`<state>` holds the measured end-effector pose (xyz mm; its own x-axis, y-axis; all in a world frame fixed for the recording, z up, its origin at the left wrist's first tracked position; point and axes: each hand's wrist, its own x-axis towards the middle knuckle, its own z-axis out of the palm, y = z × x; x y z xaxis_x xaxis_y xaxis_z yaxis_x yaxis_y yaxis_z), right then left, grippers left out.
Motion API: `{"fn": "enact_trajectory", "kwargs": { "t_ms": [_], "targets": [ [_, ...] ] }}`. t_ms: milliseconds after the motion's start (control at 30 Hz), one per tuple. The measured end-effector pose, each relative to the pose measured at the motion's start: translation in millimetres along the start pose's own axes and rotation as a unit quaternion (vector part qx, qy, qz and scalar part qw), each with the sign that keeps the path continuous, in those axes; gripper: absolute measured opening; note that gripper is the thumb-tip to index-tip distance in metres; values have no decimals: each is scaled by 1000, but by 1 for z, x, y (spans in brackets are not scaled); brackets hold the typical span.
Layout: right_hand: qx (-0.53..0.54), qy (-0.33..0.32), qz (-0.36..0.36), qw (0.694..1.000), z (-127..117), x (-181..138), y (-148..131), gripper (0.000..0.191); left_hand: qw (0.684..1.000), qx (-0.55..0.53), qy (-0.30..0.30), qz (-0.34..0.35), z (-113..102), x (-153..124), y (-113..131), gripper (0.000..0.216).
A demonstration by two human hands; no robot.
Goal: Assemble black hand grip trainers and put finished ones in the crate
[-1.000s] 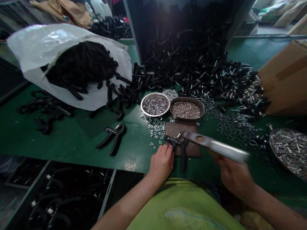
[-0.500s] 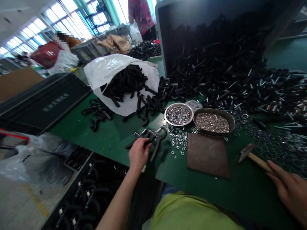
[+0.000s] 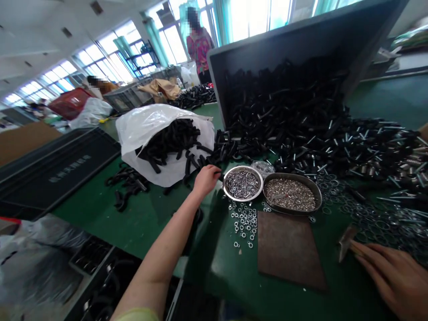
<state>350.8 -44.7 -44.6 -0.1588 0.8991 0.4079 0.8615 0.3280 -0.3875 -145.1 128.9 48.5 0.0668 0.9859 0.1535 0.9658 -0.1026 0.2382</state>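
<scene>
My left hand (image 3: 206, 178) reaches forward to the edge of a heap of black curved handles (image 3: 200, 158) that spills from a white bag (image 3: 147, 127). Its fingers are curled together on one of the black pieces. My right hand (image 3: 389, 274) lies at the lower right with fingers stretched flat over the wooden handle of a hammer (image 3: 345, 243), which rests on the green table (image 3: 133, 223). A brown metal plate (image 3: 289, 249) lies between my hands. An assembled black hand grip (image 3: 198, 217) is mostly hidden under my left forearm.
Two round metal dishes hold small parts: washers (image 3: 243, 183) and tiny silver pieces (image 3: 291, 194). Loose washers (image 3: 244, 223) are scattered in front. A tipped dark bin (image 3: 294, 49) pours out black handles and bolts. A black crate (image 3: 56, 165) stands at the left. A person (image 3: 199, 44) stands far behind.
My left hand let go of the hand grip and moved forward to the black handle heap. The hammer went from raised to lying on the table, my right hand flat on it. The view lifted.
</scene>
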Motion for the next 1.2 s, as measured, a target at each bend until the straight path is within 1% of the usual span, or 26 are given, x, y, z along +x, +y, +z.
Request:
{"fn": "enact_trajectory", "kwargs": {
  "t_ms": [67, 133, 200, 267, 367, 467, 533, 633, 700, 767, 800, 833, 867, 900, 933, 967, 1000, 1033, 1067, 1133, 1200],
  "targets": [
    [-47, -24, -36, 998, 0, 16, -13, 36, 1000, -12, -9, 21, 17, 52, 22, 23],
    [-77, -33, -64, 994, -2, 29, -23, 34, 1000, -20, -11, 21, 34, 96, 40, 26],
    [-91, -22, -81, 992, -5, 38, -29, 32, 1000, -27, -6, 14, 48, 129, 55, 31],
    [-100, -11, -99, 990, -7, 44, -28, 32, 999, -35, -2, 9, 60, 154, 70, 34],
    [-104, -2, -114, 988, -10, 49, -22, 32, 998, -53, -20, -7, 74, 176, 90, 40],
    [-96, -13, -93, 991, -11, 56, -22, 30, 995, -80, -45, -33, 80, 185, 102, 52],
    [-82, -33, -65, 994, -13, 64, -28, 27, 991, -108, -59, -44, 78, 186, 105, 53],
    [-51, -59, -17, 997, -19, 80, -34, 25, 979, -177, -86, -56, 70, 185, 104, 43],
    [-31, -58, 17, 998, -25, 91, -30, 26, 961, -245, -113, -60, 61, 181, 103, 29],
    [-21, -47, 47, 998, -32, 103, -17, 26, 939, -308, -141, -60, 51, 171, 103, 18],
    [-27, -46, 66, 996, -35, 109, -8, 26, 924, -347, -149, -60, 45, 163, 103, 17],
    [-39, -46, 88, 994, -38, 115, 4, 26, 899, -403, -156, -64, 39, 152, 104, 17],
    [-58, -47, 112, 991, -41, 122, 17, 27, 865, -471, -159, -71, 33, 139, 105, 15],
    [-79, -51, 140, 986, -43, 129, 30, 27, 801, -570, -159, -88, 26, 123, 106, 13],
    [-99, -51, 166, 980, -44, 136, 43, 28, 728, -658, -163, -104, 20, 106, 107, 15],
    [-117, -48, 190, 974, -45, 144, 56, 29, 665, -719, -163, -117, 14, 87, 109, 21],
    [-129, -44, 209, 968, -45, 152, 68, 30, 626, -751, -168, -125, 9, 67, 110, 29],
    [-139, -39, 226, 964, -44, 161, 79, 30, 608, -763, -179, -126, 4, 46, 111, 37],
    [-147, -36, 242, 958, -41, 169, 88, 30, 599, -769, -187, -119, 1, 25, 112, 48],
    [-162, -32, 275, 947, -34, 185, 100, 29, 593, -770, -205, -113, -3, -14, 114, 65],
    [-171, -26, 307, 936, -24, 199, 105, 29, 592, -769, -203, -131, -2, -46, 116, 69]
  ]
}}
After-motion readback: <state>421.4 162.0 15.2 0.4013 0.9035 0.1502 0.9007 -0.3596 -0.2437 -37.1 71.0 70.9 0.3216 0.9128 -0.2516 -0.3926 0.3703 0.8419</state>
